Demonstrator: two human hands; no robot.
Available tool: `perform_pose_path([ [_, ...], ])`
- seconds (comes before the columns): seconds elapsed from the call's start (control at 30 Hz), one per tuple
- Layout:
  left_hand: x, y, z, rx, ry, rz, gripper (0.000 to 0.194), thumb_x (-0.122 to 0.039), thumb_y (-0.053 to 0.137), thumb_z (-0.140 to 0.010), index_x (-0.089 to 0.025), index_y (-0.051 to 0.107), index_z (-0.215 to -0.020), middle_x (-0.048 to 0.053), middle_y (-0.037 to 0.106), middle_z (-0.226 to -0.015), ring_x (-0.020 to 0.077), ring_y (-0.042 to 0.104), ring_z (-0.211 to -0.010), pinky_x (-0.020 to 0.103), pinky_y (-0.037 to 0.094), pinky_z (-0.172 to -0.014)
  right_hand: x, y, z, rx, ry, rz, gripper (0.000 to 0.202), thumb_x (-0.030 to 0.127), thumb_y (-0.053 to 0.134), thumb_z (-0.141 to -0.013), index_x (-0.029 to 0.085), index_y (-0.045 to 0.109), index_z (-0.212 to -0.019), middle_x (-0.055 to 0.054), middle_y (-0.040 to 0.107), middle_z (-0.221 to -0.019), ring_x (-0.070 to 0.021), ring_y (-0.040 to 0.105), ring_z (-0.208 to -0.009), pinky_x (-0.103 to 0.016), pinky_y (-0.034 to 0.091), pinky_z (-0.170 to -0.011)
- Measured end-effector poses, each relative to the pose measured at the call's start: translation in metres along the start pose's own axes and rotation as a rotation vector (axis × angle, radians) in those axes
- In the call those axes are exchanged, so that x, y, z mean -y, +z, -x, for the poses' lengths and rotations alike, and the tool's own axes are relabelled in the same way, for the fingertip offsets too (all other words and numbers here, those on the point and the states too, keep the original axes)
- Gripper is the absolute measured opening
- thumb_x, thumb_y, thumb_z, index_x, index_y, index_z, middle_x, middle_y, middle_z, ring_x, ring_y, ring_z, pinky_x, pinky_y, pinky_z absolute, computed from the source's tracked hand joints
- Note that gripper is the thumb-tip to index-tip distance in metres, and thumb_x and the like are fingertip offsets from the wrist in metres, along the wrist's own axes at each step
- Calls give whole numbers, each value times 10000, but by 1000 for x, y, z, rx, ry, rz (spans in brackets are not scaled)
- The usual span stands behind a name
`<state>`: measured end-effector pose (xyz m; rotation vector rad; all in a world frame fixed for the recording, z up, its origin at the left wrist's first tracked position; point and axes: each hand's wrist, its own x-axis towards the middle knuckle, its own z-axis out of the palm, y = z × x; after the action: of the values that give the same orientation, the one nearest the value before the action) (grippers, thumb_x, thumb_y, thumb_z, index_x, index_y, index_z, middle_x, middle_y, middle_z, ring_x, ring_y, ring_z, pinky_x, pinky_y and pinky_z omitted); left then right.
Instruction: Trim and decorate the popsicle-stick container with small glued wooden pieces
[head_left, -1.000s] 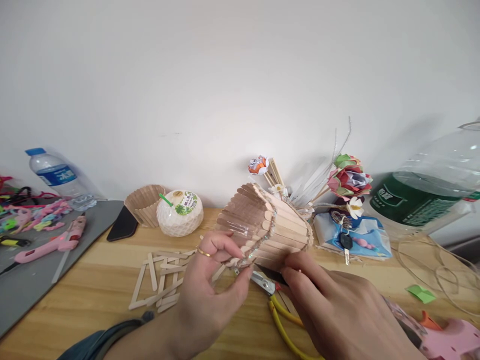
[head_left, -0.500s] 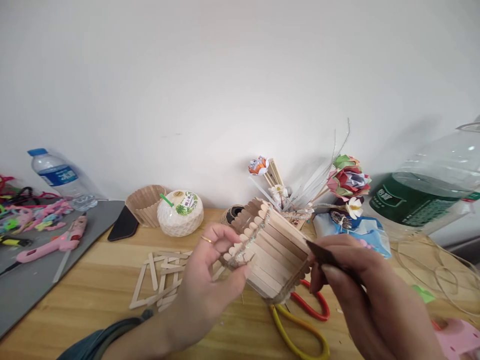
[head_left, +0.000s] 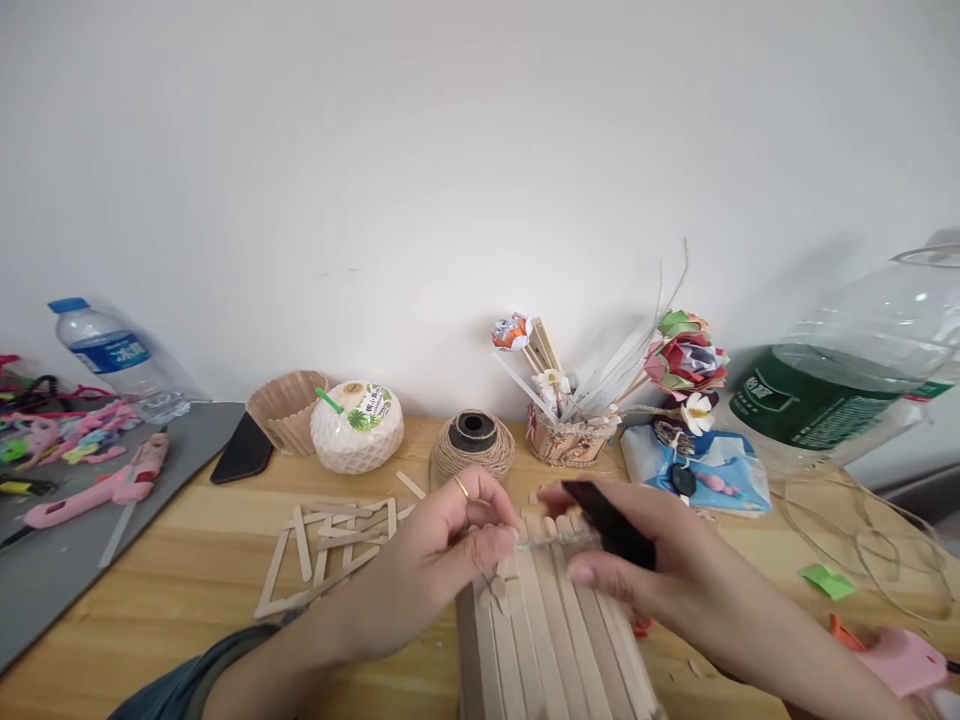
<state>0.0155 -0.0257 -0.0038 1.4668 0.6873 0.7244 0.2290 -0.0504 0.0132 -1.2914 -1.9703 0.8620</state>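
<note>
A box of wooden craft sticks (head_left: pixel 551 640) stands low in front of me, its scalloped rim lined with a glittery cord. My left hand (head_left: pixel 450 555) is closed in a pinch at the rim's left part; small round wooden bits show just below the thumb. In my right hand (head_left: pixel 652 560) is a thin dark flat piece (head_left: pixel 611 525), blurred by motion, its exact kind unclear. The right thumb lies against the front of the box near the rim. My hands hide parts of the rim.
Loose craft sticks (head_left: pixel 322 550) lie left of the box. Behind stand a twine spool (head_left: pixel 472 445), a coconut with a straw (head_left: pixel 357 428) and a small flower-filled holder (head_left: pixel 574 440). Pink glue guns lie left (head_left: pixel 97 490) and right (head_left: pixel 900 660); a large bottle (head_left: pixel 810 400) leans right.
The box has come down closer to me and turned more upright, uncovering the twine spool. Both hands moved with it, and my right hand now reaches over its rim with the dark piece.
</note>
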Motion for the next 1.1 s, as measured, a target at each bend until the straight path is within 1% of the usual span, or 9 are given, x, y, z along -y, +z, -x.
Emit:
perform_pose_path([
  [0.07, 0, 0, -1, -32, 15, -39, 162, -343, 528, -894, -196, 505, -829, -54, 441, -660, 102, 385, -598, 218, 319, -558, -2, 4, 1, 109, 55, -94, 226, 411, 589, -828, 216, 536, -727, 64, 438, -607, -83, 440, -486, -199, 402, -477],
  [0.13, 1, -1, -3, -105, 70, -36, 204, -373, 494, -914, -196, 532, -820, -28, 516, -713, 118, 467, -673, 230, 373, -628, -4, 6, 2, 102, 82, -150, 258, 428, 559, -848, 213, 505, -716, 77, 381, -578, -66, 384, -428, -188, 344, -405],
  [0.23, 4, -4, -11, -267, 198, 81, 237, -402, 442, -939, -202, 567, -915, 42, 613, -1030, 182, 524, -1021, 290, 383, -881, -4, 7, 0, -75, -22, -73, 252, 416, 578, -837, 207, 522, -708, 66, 413, -580, -72, 392, -444, -194, 330, -404],
  [0.33, 8, -8, -17, -318, 160, 246, 376, -447, 626, -822, -230, 504, -1103, 67, 501, -1292, 246, 399, -1244, 339, 350, -977, -3, 9, -4, -312, -133, -6, 238, 382, 598, -822, 208, 532, -673, 55, 437, -548, -100, 433, -485, -208, 365, -440],
  [0.43, 11, -8, -19, -274, 70, 289, 654, -439, 793, -641, -239, 447, -1158, 80, 484, -1284, 275, 408, -1235, 357, 365, -970, -5, 13, -6, -478, -161, -12, 204, 366, 608, -813, 212, 560, -689, 48, 469, -539, -111, 453, -481, -220, 387, -443],
  [0.57, 12, -5, -17, -301, 52, 267, 671, -350, 811, -603, -234, 438, -1147, 65, 536, -1156, 267, 489, -1117, 363, 401, -919, -6, 18, -4, -553, -122, -27, 233, 378, 605, -812, 205, 568, -659, 29, 538, -598, -89, 420, -427, -225, 384, -417],
  [0.7, 12, -3, -16, -349, 53, 243, 634, -272, 777, -611, -237, 444, -1150, 56, 549, -1129, 266, 506, -1076, 361, 424, -875, -3, 24, -2, -526, 4, -136, 283, 446, 581, -815, 206, 550, -668, 50, 475, -498, -99, 433, -415, -216, 387, -406],
  [0.83, 5, -6, -14, -305, 67, 150, 673, -250, 768, -632, -242, 416, -1205, 55, 528, -1213, 253, 486, -1123, 343, 397, -920, 1, 29, -1, -461, 168, -263, 388, 573, 548, -791, 203, 512, -679, 57, 449, -459, -99, 424, -388, -202, 347, -358],
  [1.1, 3, -18, -4, -53, -191, 33, 622, -350, 749, -657, -203, 454, -1184, 94, 553, -1220, 288, 522, -1101, 395, 413, -900, -3, 23, 27, -19, 144, -24, 357, 428, 426, -918, 215, 490, -638, 30, 542, -545, -113, 542, -499, -200, 454, -517],
])
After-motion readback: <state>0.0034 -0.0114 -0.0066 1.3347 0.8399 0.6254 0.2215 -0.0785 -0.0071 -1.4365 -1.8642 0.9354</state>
